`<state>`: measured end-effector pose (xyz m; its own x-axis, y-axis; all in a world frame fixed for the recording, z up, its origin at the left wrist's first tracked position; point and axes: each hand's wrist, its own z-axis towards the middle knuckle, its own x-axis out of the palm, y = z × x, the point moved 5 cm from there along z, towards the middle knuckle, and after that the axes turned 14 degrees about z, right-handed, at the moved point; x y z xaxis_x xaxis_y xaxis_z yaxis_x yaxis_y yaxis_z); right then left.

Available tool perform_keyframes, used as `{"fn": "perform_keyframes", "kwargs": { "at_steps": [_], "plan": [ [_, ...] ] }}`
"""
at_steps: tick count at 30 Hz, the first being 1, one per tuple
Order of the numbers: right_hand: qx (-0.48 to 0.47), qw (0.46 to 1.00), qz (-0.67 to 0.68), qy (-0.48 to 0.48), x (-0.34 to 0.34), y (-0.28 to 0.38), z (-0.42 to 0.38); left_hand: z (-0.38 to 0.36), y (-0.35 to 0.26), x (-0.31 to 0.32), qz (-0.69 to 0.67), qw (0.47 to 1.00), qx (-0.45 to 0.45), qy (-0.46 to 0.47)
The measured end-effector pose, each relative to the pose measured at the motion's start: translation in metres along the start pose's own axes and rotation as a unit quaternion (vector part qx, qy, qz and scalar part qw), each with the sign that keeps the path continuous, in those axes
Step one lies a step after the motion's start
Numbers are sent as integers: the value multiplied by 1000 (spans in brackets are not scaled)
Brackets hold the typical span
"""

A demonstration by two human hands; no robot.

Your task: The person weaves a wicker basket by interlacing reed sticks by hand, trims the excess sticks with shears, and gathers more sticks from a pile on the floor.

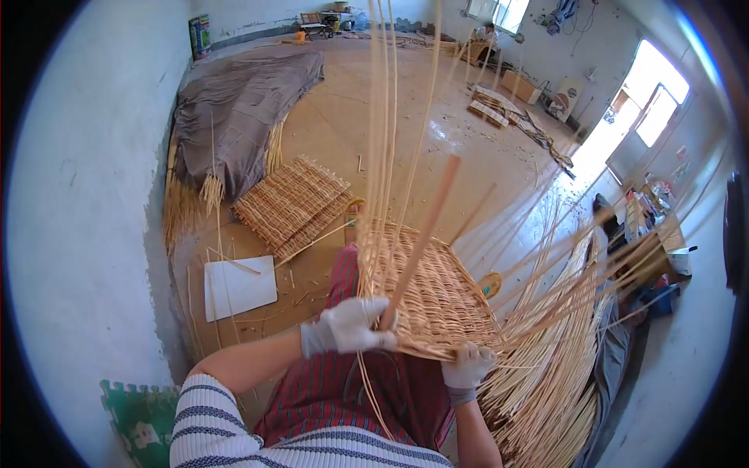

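A woven wicker base (437,292) lies tilted over my lap, with long upright willow rods (382,132) rising from its left side and more fanning out to the right. A thicker wooden stick (425,234) stands at its near left corner. My left hand (353,325), in a white work glove, is closed around the foot of this stick at the corner. On the near edge, towards the right corner, my gloved right hand (470,366) is closed over the rim of the wicker. Its fingertips are partly hidden.
A large bundle of loose rods (550,366) lies on my right. Stacked woven panels (292,203) and a white board (240,288) are on the floor to the left. A dark cloth (234,109) covers a pile by the wall. Another person (485,35) sits far back.
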<state>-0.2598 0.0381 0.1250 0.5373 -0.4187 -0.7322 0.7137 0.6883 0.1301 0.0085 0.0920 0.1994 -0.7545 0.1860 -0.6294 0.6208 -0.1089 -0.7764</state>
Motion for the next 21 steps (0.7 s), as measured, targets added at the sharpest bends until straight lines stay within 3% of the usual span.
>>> {"fn": "perform_keyframes", "kwargs": {
  "at_steps": [2, 4, 6, 8, 12, 14, 15, 18, 20, 21],
  "plan": [
    [19, 999, 22, 34, 18, 8, 26, 40, 59, -15, -13, 999, 20, -48],
    [38, 990, -5, 133, 59, 9, 54, 79, 128, -25, -126, 990, -53, -27],
    [10, 987, 12, 162, 94, 14, 79, 106, 173, -44, -105, 992, -71, -8],
    [38, 968, -31, 248, 133, 15, 92, 116, 200, -54, -94, 982, -155, 57],
    [129, 953, -1, 275, 103, 33, 89, 116, 192, -57, -100, 970, -185, 121],
    [35, 978, 188, 84, 75, 50, 89, 116, 200, -58, -121, 974, -168, 89],
    [-7, 974, 206, 96, 71, 59, 90, 117, 205, -54, -158, 970, -167, 74],
    [-5, 987, 108, 121, 73, 70, 126, 118, 206, -48, -195, 962, -165, 93],
    [5, 989, 120, 91, 78, 66, 129, 119, 210, -43, -206, 961, -160, 88],
    [136, 967, 122, 178, 86, 58, 126, 117, 204, -42, -225, 959, -151, 84]
  ]
}}
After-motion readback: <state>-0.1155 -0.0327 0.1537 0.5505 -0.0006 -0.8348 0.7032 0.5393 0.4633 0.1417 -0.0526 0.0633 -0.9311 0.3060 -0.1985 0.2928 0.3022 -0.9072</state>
